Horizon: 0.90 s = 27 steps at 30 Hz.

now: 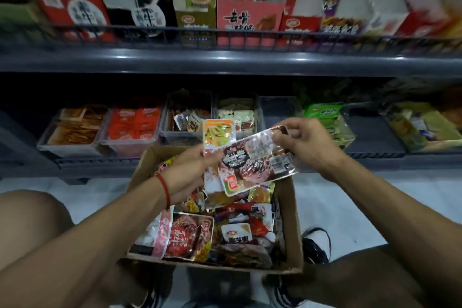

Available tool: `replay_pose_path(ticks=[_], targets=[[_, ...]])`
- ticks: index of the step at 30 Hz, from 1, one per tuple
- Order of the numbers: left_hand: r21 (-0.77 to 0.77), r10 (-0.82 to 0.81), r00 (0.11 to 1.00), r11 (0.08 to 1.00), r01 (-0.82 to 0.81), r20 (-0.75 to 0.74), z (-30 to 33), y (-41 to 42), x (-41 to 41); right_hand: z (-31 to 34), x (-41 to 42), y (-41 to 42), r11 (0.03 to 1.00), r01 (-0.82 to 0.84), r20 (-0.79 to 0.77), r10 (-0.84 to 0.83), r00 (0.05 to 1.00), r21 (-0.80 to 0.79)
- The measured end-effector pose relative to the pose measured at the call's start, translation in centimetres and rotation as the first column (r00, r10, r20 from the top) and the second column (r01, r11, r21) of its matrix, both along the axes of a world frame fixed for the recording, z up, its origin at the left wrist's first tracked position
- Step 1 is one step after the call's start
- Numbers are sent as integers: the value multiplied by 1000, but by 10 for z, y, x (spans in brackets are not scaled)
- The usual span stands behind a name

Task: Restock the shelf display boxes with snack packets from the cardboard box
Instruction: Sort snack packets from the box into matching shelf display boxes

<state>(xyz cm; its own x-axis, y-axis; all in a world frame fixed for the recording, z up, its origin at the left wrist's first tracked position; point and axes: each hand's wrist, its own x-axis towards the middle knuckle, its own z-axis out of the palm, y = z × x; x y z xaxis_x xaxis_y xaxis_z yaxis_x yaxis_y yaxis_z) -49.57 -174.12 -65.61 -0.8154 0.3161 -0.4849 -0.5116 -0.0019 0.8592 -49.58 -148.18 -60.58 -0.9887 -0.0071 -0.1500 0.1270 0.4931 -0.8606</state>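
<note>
Cardboard box (291, 220) on floor between knees, full of mixed snack packets. Above it, left hand (186, 172) grips packet stack (217, 137); right hand (308, 144) pinches dark meat packet (257, 160) by far edge. Beyond: shelf display boxes (185, 117), partly filled.

Scene is being lit dimly from overhead; highlights are being thrown along the grey shelf edge (225, 59). The recess under it is being left in deep shadow, with the trays (130, 130) only partly lit. Glare is being picked up on the glossy packet (257, 157) held over the cardboard box (292, 220). Upper display boxes (250, 17) are being smeared by motion blur, worst at the top corners. Straight lines are being bowed by wide-angle distortion toward the edges.
</note>
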Motion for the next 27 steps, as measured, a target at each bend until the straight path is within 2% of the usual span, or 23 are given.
replay_pose_path(ticks=[2,4,5,8,9,11,12,14,17,19,21,23,25,27], targets=[[18,122,993,992,-122,-2,2,-5,0,13,11,5,988,90,-297,-50,953,124],[64,162,986,984,-165,42,4,-5,1,20,30,-1,962,106,-567,57,822,251],[100,145,985,983,-154,95,9,-2,3,17,41,-9,953,65,-632,146,761,298],[286,-7,976,957,-57,218,24,13,18,-5,66,-42,857,-151,-599,460,656,493],[328,-39,973,944,-38,226,28,16,24,-11,68,-52,800,-221,-535,551,641,558],[356,-35,988,934,-21,151,30,19,28,-20,67,-61,719,-345,-429,658,619,604],[367,3,994,929,-43,111,29,18,29,-19,65,-62,722,-384,-420,664,618,576],[384,92,993,916,-115,78,28,13,27,-10,61,-60,793,-380,-477,596,645,477],[329,196,981,925,-188,9,33,7,20,10,43,-53,909,-219,-628,406,664,356],[250,251,963,943,-220,-101,38,4,16,25,26,-50,933,-54,-640,286,713,357],[204,291,934,947,-250,-208,43,1,13,37,12,-50,943,33,-503,146,852,330],[205,332,903,937,-282,-272,50,-3,11,48,2,-55,984,-29,-278,77,958,174],[192,385,860,922,-338,-335,59,-11,8,54,-7,-59,991,-110,-128,99,987,-81],[177,434,806,901,-397,-402,70,-23,4,61,-16,-63,949,-177,-46,171,984,-261]])
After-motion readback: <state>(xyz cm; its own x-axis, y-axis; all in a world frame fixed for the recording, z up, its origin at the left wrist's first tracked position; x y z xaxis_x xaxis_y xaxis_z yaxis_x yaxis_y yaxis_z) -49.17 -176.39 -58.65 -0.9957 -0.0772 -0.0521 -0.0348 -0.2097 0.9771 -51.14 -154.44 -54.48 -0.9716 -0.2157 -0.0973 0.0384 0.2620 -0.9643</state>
